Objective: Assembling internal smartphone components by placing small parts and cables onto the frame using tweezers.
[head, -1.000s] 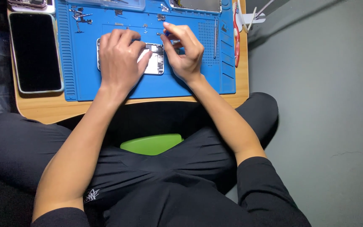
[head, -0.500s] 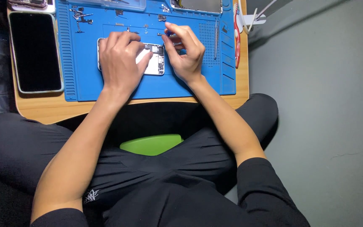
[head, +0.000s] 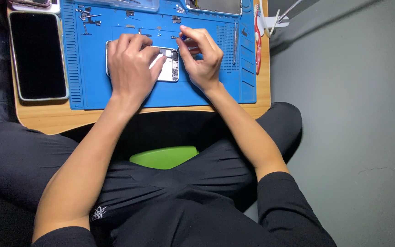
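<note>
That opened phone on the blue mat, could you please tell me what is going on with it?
A seated person is working on an opened silver phone lying on a blue rubber work mat on a small wooden table. The left hand lies flat over the phone, steadying it. The right hand pinches a small blue-tipped tool at the phone's upper right corner. A dark phone screen lies to the left of the mat.

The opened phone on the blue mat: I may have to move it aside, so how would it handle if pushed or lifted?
The opened phone looks flat and rigid, so it would probably slide rather than roll or tip. Its exposed insides look fragile; lift it by the edges. The left hand lies flat on it, perhaps steadying it; the blue mat probably grips somewhat.
</note>
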